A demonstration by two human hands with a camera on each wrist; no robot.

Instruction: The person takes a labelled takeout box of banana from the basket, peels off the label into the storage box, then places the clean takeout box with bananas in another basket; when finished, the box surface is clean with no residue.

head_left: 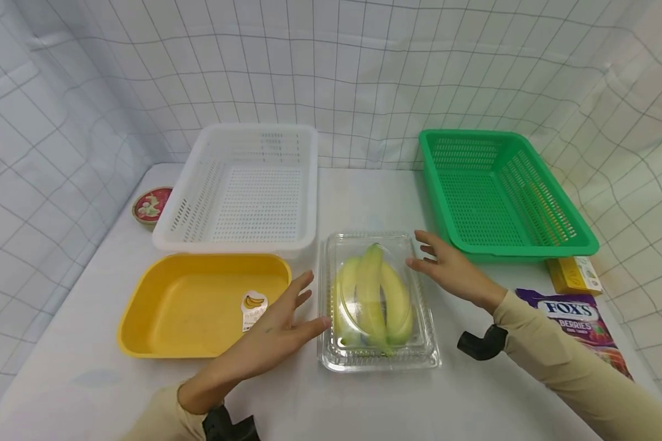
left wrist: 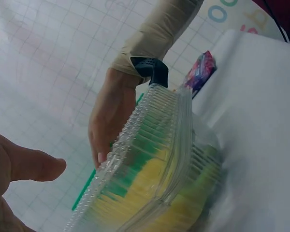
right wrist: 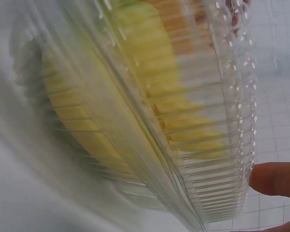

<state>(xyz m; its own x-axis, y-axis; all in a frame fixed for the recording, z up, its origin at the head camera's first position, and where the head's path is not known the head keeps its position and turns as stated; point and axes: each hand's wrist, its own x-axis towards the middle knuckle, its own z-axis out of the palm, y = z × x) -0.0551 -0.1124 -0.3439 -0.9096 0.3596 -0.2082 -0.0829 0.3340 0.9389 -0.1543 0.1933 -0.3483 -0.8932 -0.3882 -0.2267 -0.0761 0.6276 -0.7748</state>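
Note:
A clear ribbed plastic clamshell box (head_left: 383, 361) lies on the white table with its lid down. Several yellow-green bananas (head_left: 371, 294) show through it. My left hand (head_left: 273, 337) is at the box's left side, fingers spread, thumb tip close to the lid edge; touching or not, I cannot tell. At the far right corner of the box hovers my right hand (head_left: 452, 269), its fingers loosely bent and holding nothing. In the left wrist view the left thumb (left wrist: 36, 164) stands apart from the box wall. A right fingertip (right wrist: 273, 180) appears beside the rim in the right wrist view.
A yellow tub (head_left: 171, 349) with a banana sticker (head_left: 254, 309) is at left. Behind it stands a white basket (head_left: 234, 245), beside a red-topped round container (head_left: 150, 205). At right are a green basket (head_left: 521, 250), a yellow carton (head_left: 574, 275) and a purple Fox's bag (head_left: 576, 318).

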